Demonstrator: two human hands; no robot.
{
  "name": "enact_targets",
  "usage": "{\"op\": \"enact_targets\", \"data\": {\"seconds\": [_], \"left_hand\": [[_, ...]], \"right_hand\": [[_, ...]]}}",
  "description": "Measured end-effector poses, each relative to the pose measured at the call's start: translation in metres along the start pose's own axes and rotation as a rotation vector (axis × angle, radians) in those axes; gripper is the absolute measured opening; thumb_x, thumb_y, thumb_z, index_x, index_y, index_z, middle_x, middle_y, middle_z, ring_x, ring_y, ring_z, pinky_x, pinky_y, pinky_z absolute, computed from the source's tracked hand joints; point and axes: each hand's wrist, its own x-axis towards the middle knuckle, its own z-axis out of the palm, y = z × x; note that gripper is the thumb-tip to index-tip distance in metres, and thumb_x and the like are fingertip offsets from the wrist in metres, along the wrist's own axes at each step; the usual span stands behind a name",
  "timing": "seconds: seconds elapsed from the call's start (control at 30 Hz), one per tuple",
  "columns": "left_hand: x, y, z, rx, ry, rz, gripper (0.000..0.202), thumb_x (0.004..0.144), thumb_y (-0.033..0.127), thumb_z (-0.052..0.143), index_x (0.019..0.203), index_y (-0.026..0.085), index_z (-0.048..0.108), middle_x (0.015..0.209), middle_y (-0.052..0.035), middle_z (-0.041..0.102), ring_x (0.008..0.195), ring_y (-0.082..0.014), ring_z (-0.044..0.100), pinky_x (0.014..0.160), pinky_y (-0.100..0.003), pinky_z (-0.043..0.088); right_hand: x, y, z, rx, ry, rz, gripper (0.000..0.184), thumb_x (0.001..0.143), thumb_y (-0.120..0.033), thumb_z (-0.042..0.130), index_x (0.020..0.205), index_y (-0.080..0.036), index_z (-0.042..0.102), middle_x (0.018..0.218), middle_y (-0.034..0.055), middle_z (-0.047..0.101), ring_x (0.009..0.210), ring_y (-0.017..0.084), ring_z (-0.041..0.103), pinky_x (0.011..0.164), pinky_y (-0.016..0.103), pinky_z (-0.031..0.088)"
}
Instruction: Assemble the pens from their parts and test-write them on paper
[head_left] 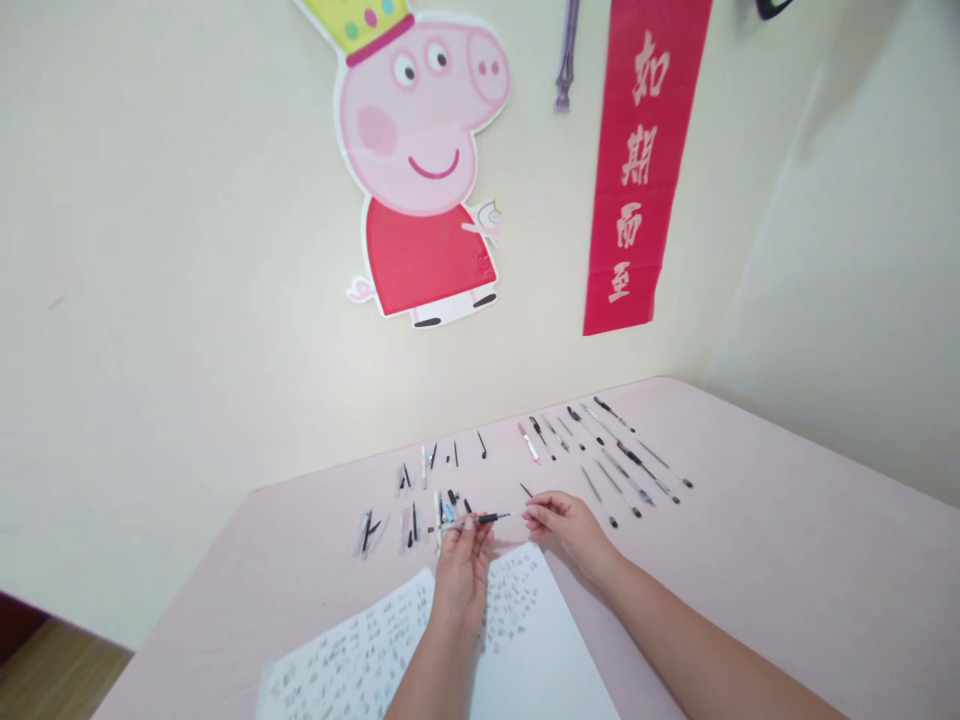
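Note:
My left hand (466, 560) is closed around a pen (487, 519) with a clear barrel and a black grip. The pen lies nearly level above the notebook, and its pale tip points right. Just beyond that tip, my right hand (559, 520) has its thumb and forefinger pinched together. A small dark, thin piece (527, 491) shows at its fingertips; what kind of piece it is, I cannot make out. Under my left forearm lies an open notebook (559, 640) with handwriting on both pages.
Several whole pens (630, 455) lie in slanted rows at the back right of the pink table (787, 560). Small groups of pen parts (367, 533) are spread at the back left. On the wall hang a cartoon pig cutout (427, 260) and a red banner (637, 200).

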Motion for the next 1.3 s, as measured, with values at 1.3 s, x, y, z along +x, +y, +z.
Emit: {"op": "enact_targets", "data": {"seconds": [1.3], "left_hand": [[-0.0049,-0.0045,0.0060,0.070,-0.093,-0.006,0.015,0.067,0.019,0.072,0.077,0.014,0.062,0.078,-0.0027,0.068,0.074,-0.0114,0.064,0.068,-0.020,0.052]], "right_hand": [[-0.0016,0.0037,0.0063,-0.170,-0.119,-0.102,0.020,0.061,-0.031,0.070,0.070,-0.015,0.061,0.056,-0.0027,0.057,0.050,0.010,0.049,0.052,0.024,0.039]]}}
